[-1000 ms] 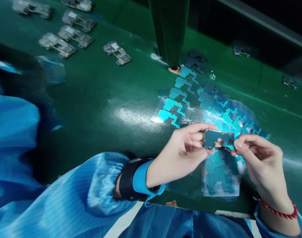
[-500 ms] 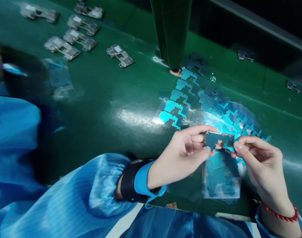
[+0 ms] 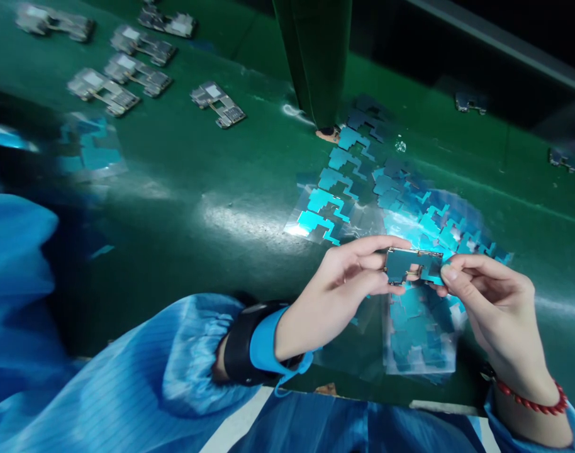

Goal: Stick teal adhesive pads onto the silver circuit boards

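Observation:
Between my two hands I hold a small circuit board (image 3: 399,265) with a teal sheet over its face and a cut-out in the middle. My left hand (image 3: 339,286) grips its left end, thumb along the lower edge and fingers behind. At the right end, my right hand (image 3: 490,302) pinches the board's edge between thumb and fingertips. Just beneath the hands lies a clear sheet of teal cut-out stickers (image 3: 414,327). Beyond it spreads a pile of similar stickers (image 3: 438,220), partly hidden by my fingers.
Several circuit boards (image 3: 103,91) lie at the far left, with a single board (image 3: 218,104) nearer the middle. A strip of teal stickers (image 3: 334,182) runs below a dark green post (image 3: 316,63). Another person's blue sleeve (image 3: 18,251) is at left, near a sticker sheet (image 3: 96,148).
The view has shifted slightly, so the table's things sit a little further left. Both hands keep their hold on the board. The blue sleeve at left has drawn back, showing more of the sticker sheet.

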Demonstrator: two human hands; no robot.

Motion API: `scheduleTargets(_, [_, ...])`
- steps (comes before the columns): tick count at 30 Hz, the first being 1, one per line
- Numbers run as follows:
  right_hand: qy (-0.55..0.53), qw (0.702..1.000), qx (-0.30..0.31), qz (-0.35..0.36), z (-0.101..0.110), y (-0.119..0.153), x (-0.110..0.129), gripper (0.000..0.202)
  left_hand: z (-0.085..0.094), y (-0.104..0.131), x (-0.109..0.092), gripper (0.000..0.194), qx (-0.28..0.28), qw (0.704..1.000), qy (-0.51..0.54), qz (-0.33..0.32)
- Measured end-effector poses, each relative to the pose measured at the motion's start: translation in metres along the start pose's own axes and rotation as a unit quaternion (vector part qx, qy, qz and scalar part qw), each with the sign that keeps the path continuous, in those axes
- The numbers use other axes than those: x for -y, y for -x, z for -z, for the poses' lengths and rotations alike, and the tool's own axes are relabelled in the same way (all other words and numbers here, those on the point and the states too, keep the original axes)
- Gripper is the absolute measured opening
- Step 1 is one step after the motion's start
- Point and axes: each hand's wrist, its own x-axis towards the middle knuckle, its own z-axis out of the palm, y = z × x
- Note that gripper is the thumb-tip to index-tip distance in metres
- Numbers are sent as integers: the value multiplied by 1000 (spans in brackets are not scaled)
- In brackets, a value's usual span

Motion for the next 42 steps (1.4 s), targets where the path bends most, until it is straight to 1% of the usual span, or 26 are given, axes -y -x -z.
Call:
scheduleTargets(8, [-4,1000,2,2,0,0,-1,2,0,-1,0,32,16,1000,-5,-2])
scheduleTargets(21, [22,1000,-7,9,0,0,0,5,0,0,-1,36,9,999,-42,-13])
scheduleTargets(29, [6,1000,-7,6,0,0,-1,3,1,0,-1,37,15,999,-49,-20])
scheduleTargets(39, [16,1000,-4,6,0,-1,0,4,0,0,0,38,12,999,-46,-17])
scheduleTargets(42, [15,1000,-4,9,1,-1,0,2,-1,0,0,38,8,998,-60,-11])
